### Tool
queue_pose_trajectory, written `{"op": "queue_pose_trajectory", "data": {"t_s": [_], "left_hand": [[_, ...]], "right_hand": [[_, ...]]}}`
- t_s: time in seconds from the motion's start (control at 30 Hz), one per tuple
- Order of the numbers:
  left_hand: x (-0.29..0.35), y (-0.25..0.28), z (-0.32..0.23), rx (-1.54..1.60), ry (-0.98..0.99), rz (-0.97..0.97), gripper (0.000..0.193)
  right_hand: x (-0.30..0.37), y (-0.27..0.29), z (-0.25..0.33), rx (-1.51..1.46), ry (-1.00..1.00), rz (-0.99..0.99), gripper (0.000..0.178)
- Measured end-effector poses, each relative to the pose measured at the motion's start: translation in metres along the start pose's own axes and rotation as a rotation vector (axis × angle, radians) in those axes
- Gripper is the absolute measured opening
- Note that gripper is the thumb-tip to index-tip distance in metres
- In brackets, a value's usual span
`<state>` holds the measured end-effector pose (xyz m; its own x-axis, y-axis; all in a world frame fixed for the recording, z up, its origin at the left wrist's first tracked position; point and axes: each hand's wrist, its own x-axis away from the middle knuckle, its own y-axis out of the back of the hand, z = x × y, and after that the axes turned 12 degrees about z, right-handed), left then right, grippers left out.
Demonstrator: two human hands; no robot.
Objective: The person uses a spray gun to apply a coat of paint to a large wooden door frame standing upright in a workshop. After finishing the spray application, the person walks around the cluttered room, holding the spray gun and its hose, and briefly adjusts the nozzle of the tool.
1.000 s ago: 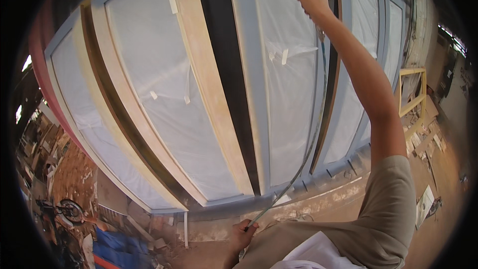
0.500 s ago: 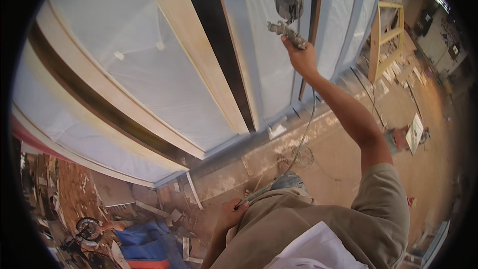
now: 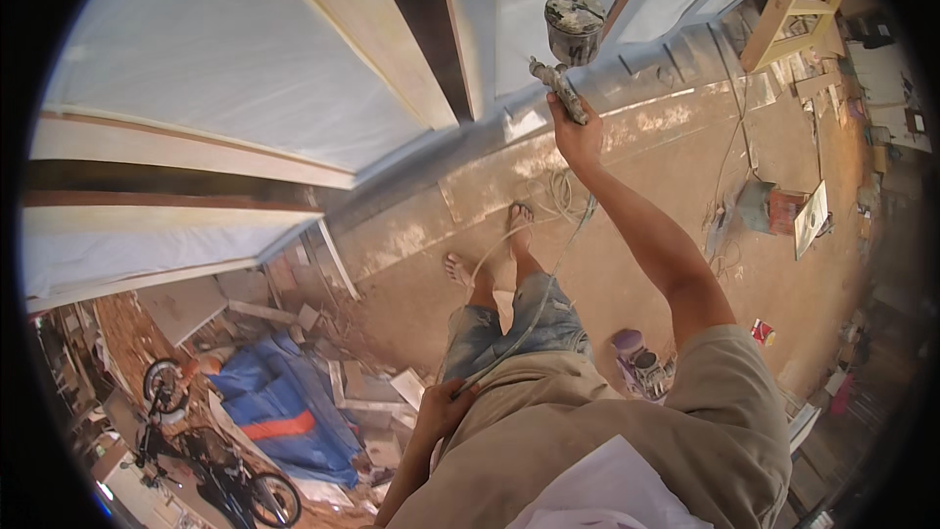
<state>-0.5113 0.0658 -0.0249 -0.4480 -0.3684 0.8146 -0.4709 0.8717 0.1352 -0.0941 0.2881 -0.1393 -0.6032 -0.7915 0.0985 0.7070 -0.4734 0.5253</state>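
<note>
My right hand (image 3: 580,145) is closed around the handle of a paint-smeared spray gun (image 3: 560,90), arm stretched forward. A round, paint-stained cup (image 3: 575,29) sits on top of the gun. Ahead of it stand wooden frames (image 3: 377,34) with pale film (image 3: 225,69) across their openings; some frame members are grey-blue, others bare or yellowish wood. The gun looks apart from them. At my waist, my left hand (image 3: 446,409) is closed on a thin air hose (image 3: 514,343). The hose runs over my shorts toward loose coils (image 3: 560,198) on the floor.
On the left lie a blue tarp (image 3: 284,402), wood scraps (image 3: 259,312) and a motorbike (image 3: 220,475). A yellowish wooden frame (image 3: 774,24) leans at the far right. Nearer are a boxy object with a tilted board (image 3: 811,220) and a purple-topped item (image 3: 630,343) on the floor.
The view has swung lower, bringing my legs and more floor into sight. The spray gun in my right hand now appears near the frames' lower edge. My left hand stays at my waist.
</note>
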Motion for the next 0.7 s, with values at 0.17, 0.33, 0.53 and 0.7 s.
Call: {"op": "queue_pose_trajectory", "data": {"t_s": [0.17, 0.33, 0.53, 0.7], "left_hand": [[-0.037, -0.04, 0.017, 0.063, 0.267, 0.05, 0.036], [-0.069, -0.095, 0.03, 0.256, 0.47, 0.096, 0.037], [-0.101, -0.148, 0.035, 0.217, 0.646, 0.11, 0.039], [-0.113, -0.17, 0.041, 0.14, 0.634, 0.1, 0.047]], "right_hand": [[-0.011, -0.052, -0.092, 0.008, -0.116, 0.06, 0.04], [-0.018, -0.098, -0.181, 0.01, -0.265, 0.161, 0.041], [-0.034, -0.145, -0.271, 0.223, -0.386, 0.247, 0.048], [-0.042, -0.173, -0.322, 0.372, -0.468, 0.272, 0.051]]}}
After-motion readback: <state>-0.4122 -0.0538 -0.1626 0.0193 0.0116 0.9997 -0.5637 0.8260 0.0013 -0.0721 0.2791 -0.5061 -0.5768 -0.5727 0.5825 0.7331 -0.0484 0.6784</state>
